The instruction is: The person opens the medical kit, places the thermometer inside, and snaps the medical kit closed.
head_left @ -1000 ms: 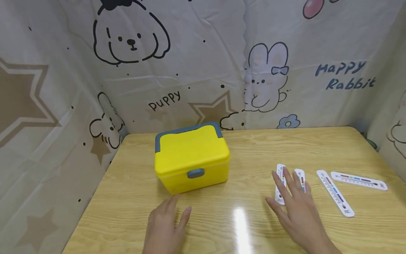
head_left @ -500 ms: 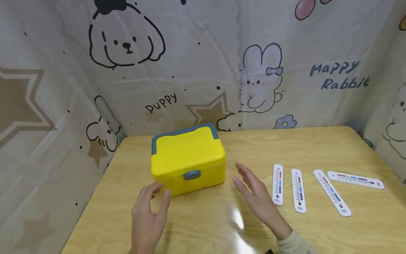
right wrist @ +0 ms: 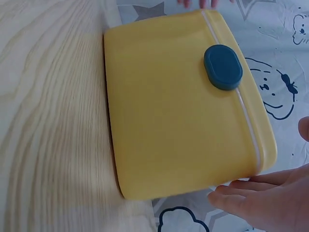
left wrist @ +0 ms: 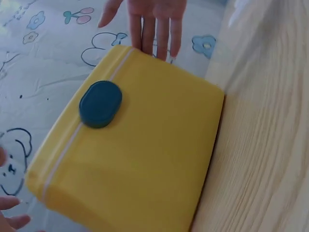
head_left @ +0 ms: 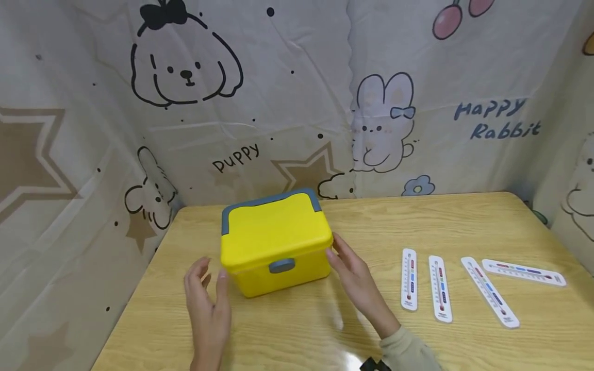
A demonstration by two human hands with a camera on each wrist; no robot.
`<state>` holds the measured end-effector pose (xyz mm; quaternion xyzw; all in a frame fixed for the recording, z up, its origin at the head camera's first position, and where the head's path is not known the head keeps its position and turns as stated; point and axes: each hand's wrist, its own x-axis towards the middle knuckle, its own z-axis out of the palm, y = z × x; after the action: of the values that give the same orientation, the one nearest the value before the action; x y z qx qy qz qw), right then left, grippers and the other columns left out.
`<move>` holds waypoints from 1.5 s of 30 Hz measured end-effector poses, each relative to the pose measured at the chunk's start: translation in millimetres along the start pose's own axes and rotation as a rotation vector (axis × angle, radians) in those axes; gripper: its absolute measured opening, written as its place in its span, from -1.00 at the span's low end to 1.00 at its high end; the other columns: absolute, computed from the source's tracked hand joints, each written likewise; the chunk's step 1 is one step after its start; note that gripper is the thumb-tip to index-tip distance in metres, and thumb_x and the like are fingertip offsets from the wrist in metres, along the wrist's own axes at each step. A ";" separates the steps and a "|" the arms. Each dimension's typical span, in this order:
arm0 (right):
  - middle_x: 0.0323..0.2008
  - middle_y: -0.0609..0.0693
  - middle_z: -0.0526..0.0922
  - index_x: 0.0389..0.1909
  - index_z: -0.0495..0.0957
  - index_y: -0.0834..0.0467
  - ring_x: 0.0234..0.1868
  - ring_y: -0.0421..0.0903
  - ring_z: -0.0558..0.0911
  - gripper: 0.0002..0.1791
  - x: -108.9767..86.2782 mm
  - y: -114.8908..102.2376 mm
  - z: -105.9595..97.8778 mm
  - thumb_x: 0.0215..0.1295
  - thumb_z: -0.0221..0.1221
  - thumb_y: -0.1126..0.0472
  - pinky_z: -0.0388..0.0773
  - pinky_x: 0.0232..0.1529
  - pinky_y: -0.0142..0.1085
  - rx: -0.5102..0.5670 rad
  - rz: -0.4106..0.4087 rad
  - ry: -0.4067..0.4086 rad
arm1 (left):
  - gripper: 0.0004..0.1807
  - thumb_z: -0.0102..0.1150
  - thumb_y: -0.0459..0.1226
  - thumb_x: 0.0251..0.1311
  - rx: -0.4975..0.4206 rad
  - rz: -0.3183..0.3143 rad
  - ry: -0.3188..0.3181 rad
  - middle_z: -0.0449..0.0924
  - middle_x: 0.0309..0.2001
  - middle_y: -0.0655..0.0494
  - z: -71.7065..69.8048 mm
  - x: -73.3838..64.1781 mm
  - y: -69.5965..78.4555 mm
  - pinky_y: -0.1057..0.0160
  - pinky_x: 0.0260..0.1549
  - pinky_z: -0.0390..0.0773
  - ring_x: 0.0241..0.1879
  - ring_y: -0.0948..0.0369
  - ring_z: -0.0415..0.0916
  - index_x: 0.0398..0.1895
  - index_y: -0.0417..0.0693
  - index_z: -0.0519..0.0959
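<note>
A yellow lidded box (head_left: pixel 278 232) with a blue-grey handle (head_left: pixel 269 198) and a blue-grey front latch (head_left: pixel 281 265) stands on the table, its lid down. My right hand (head_left: pixel 359 281) is at the box's right side, fingers extended along the wall just under the lid edge. To the left of the box, my left hand (head_left: pixel 209 304) is held up with thumb and fingers apart, near its front left corner. In the right wrist view, the right hand (right wrist: pixel 270 198) has its fingertips right at the side wall. Neither hand grips anything.
Several white thermometers lie at the right: two upright ones (head_left: pixel 409 281) (head_left: pixel 440 288), a slanted thermometer (head_left: pixel 490 292) and a thermometer lying crosswise (head_left: pixel 524 272). A printed cloth (head_left: pixel 297 103) hangs behind and beside the wooden table (head_left: pixel 278 335).
My right hand has left the thermometers and moved left to the box's right side. My left hand has shifted left and turned beside the box. The box stays in place.
</note>
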<state>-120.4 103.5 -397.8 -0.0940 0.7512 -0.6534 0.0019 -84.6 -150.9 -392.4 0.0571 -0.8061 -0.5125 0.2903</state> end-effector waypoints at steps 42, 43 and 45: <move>0.45 0.14 0.13 0.49 0.04 0.16 0.43 0.15 0.16 -0.31 -16.8 1.7 5.0 0.49 -0.05 -0.05 0.15 0.32 0.18 -0.104 -0.035 0.061 | -0.34 -0.27 0.00 0.51 -0.111 -0.171 -0.224 0.12 0.44 -0.01 31.9 -6.1 -4.4 -0.05 0.36 0.10 0.35 0.12 0.13 0.53 -0.02 -0.09; 0.45 0.14 0.13 0.49 0.04 0.16 0.43 0.15 0.16 -0.32 -16.9 2.0 4.8 0.49 -0.05 -0.05 0.14 0.32 0.18 -0.100 -0.037 0.063 | -0.34 -0.27 0.00 0.51 -0.110 -0.169 -0.225 0.12 0.44 -0.01 32.1 -6.4 -4.3 -0.05 0.36 0.10 0.36 0.13 0.13 0.53 -0.02 -0.09; 0.45 0.14 0.13 0.49 0.04 0.16 0.44 0.15 0.15 -0.32 -17.3 2.4 4.7 0.49 -0.05 -0.05 0.14 0.32 0.17 -0.094 -0.038 0.063 | -0.34 -0.26 0.02 0.50 -0.105 -0.169 -0.226 0.11 0.45 0.00 32.3 -6.7 -4.1 -0.07 0.36 0.09 0.37 0.12 0.11 0.53 -0.01 -0.09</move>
<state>-103.2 101.7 -403.0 -0.0876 0.7788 -0.6199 -0.0383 -96.9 -124.6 -408.6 0.0516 -0.7981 -0.5796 0.1561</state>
